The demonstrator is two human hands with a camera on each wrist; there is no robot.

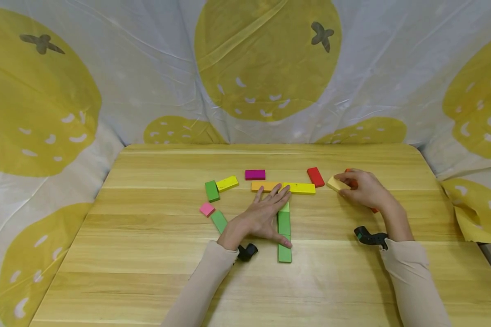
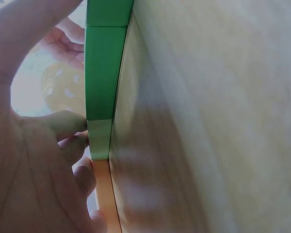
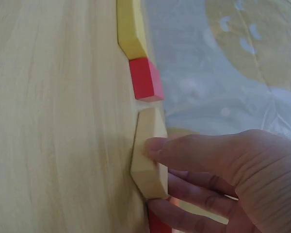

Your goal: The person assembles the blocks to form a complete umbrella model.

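Observation:
My left hand [image 1: 263, 220] spreads over a column of green blocks [image 1: 284, 223], thumb on the nearest one. Its other fingertips reach the light green block [image 2: 99, 138] and the row of an orange block [image 1: 255, 185] and a yellow block [image 1: 303, 189]. Over at the right, my right hand [image 1: 368, 190] pinches a cream wooden block [image 3: 146, 127] between thumb and fingers. That block sits close to the tabletop, between a red block [image 1: 315, 177] and another red block [image 3: 159, 219] partly hidden by the fingers.
A magenta block [image 1: 255, 175] lies behind the orange one. Left of my left hand, a yellow block [image 1: 227, 183], a green block [image 1: 212, 190], a pink block [image 1: 207, 209] and another green block [image 1: 218, 221] form a curve. Patterned cloth [image 1: 266, 68] hangs behind the wooden table [image 1: 147, 254].

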